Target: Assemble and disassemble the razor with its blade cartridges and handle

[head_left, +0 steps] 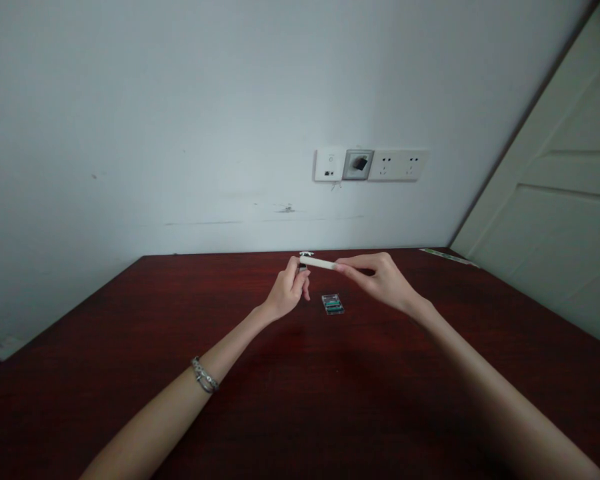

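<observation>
Above the dark red-brown table (130,373), both hands hold a slim white stick-like object (319,263) level between them. My left hand (287,293) is curled and pinches its left end, where a small dark part shows. My right hand (380,280) pinches the right end with fingertips pressed together. A small clear case with green contents (333,304) lies flat on the table just below and between the hands. A silver bracelet (205,376) sits on my left wrist.
A white wall stands behind the table, with a row of socket plates (371,165), one of them grey with a dark hole. A white door (555,200) is at the right. A thin pale strip (447,256) lies at the table's far right corner.
</observation>
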`<action>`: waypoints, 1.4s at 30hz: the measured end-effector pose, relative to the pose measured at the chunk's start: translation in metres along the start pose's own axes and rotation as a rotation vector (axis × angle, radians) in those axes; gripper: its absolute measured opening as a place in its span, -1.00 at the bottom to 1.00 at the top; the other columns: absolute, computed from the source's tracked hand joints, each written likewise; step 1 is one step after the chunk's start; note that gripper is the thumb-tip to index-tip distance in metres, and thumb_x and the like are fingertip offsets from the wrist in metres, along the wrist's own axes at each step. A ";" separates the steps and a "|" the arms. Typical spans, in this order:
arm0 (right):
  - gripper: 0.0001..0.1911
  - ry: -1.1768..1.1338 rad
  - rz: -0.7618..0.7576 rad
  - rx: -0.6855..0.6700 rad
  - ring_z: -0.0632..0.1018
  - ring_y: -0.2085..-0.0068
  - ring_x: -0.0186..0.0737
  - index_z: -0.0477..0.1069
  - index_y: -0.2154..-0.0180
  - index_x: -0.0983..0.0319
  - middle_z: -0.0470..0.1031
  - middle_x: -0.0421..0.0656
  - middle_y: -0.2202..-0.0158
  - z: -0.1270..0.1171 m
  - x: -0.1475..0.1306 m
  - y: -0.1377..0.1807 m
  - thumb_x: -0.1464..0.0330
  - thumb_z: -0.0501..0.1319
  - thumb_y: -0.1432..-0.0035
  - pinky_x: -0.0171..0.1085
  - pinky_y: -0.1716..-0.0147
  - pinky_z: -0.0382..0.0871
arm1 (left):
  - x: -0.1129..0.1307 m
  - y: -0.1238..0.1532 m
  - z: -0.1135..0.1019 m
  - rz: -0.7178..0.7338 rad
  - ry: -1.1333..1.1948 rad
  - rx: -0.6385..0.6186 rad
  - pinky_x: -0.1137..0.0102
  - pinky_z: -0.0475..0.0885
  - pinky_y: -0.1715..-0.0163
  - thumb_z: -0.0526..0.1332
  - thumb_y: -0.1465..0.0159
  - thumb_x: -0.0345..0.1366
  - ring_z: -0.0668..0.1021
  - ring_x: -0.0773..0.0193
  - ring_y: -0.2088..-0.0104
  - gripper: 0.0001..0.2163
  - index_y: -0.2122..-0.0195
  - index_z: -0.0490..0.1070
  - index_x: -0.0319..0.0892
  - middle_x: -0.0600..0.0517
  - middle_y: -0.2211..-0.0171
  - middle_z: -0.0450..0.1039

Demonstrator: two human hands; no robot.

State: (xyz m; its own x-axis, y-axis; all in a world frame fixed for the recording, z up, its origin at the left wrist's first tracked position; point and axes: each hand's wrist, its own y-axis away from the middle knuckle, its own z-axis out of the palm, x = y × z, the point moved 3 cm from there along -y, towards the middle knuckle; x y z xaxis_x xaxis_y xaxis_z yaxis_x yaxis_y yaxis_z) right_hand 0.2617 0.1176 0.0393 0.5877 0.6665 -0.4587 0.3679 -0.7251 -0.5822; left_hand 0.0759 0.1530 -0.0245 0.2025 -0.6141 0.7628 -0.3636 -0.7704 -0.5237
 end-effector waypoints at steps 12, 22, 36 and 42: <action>-0.72 0.009 -0.013 0.020 0.57 0.28 -0.15 0.55 0.24 0.14 0.58 -0.17 0.24 -0.002 0.003 0.000 0.20 0.12 -0.16 -0.20 0.27 0.41 | 0.001 -0.002 -0.002 0.009 0.008 0.018 0.49 0.31 0.55 -0.07 -0.32 -0.23 0.44 0.42 0.65 -0.88 0.32 0.07 -0.14 0.22 0.64 0.26; -0.73 0.008 0.034 0.041 0.57 0.24 -0.10 0.55 0.23 0.13 0.57 -0.17 0.22 -0.006 0.007 0.000 0.19 0.13 -0.14 -0.17 0.25 0.42 | 0.000 -0.001 0.000 0.000 0.021 0.009 0.50 0.31 0.57 -0.07 -0.32 -0.21 0.44 0.42 0.65 -0.87 0.33 0.07 -0.14 0.21 0.62 0.25; -0.71 0.034 -0.043 0.062 0.55 0.39 -0.23 0.55 0.24 0.13 0.59 -0.16 0.32 0.001 -0.004 0.000 0.20 0.10 -0.18 -0.26 0.36 0.37 | 0.000 0.000 0.003 0.002 0.007 -0.004 0.49 0.32 0.55 -0.07 -0.32 -0.21 0.44 0.41 0.65 -0.87 0.27 0.10 -0.15 0.21 0.63 0.25; -0.72 0.036 -0.004 0.157 0.57 0.30 -0.15 0.56 0.25 0.14 0.59 -0.12 0.26 -0.004 0.009 0.001 0.20 0.13 -0.15 -0.23 0.31 0.39 | 0.002 0.000 0.001 0.014 0.005 0.002 0.48 0.32 0.53 -0.07 -0.32 -0.22 0.45 0.41 0.63 -0.88 0.30 0.08 -0.14 0.20 0.61 0.27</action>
State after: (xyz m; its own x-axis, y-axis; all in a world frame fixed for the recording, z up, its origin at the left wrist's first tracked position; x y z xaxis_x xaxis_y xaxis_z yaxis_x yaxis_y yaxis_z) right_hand 0.2703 0.1225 0.0373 0.6128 0.6608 -0.4335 0.2548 -0.6844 -0.6831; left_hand 0.0774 0.1513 -0.0233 0.1933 -0.6239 0.7573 -0.3647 -0.7622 -0.5348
